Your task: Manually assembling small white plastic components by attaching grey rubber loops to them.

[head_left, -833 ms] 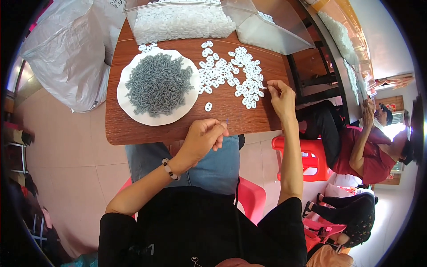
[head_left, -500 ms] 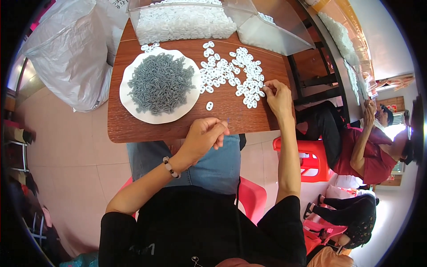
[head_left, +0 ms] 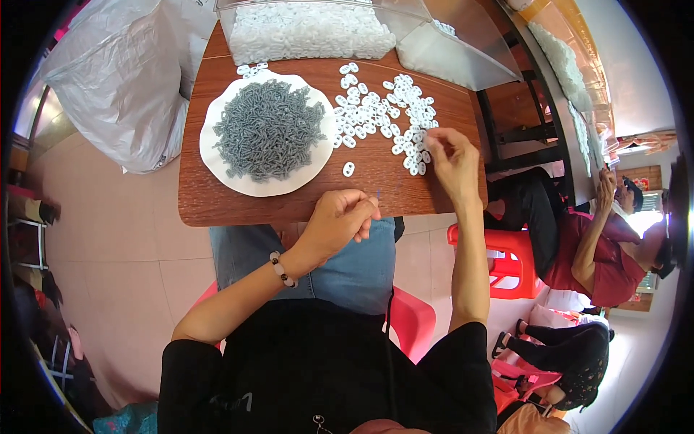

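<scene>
Head view: brown worktop (head_left: pixel 249 208), tiled floor (head_left: pixel 108 231); left fingers (head_left: pixel 366 210) curled, right fingers (head_left: pixel 452 136) bent; gap or hold I can't tell

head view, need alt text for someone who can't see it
A person's right hand is at the edge of scattered small white two-holed pieces on a wooden table; the left hand is curled at its near edge. A white plate heaped with grey pieces sits to the left.
</scene>
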A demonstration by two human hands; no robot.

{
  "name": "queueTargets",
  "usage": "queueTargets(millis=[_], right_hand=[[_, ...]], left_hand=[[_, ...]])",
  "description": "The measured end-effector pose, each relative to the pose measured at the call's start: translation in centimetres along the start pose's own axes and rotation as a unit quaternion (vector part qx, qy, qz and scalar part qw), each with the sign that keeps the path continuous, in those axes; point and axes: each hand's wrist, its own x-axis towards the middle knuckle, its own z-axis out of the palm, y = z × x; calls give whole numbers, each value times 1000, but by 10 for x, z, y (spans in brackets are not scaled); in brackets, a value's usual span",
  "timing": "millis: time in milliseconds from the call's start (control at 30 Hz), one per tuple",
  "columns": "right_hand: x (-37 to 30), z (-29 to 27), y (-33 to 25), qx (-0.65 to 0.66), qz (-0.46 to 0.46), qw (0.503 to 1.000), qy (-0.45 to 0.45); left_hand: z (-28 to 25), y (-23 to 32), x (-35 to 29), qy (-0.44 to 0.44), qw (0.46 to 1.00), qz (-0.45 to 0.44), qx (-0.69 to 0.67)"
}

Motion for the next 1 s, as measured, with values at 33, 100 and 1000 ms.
queueTargets(millis=[33,100,1000], right_hand=[[-5,9,-4,3,-30,1000,-7],[-14,20,-30,-18,-122,990,-73],[-52,8,-81,51,-154,983,-87]], left_hand=[[0,0,0,0,1000,-1,1],[-1,0,-1,2,1000,-2,5],[14,14,-12,37,998,-10,-57]])
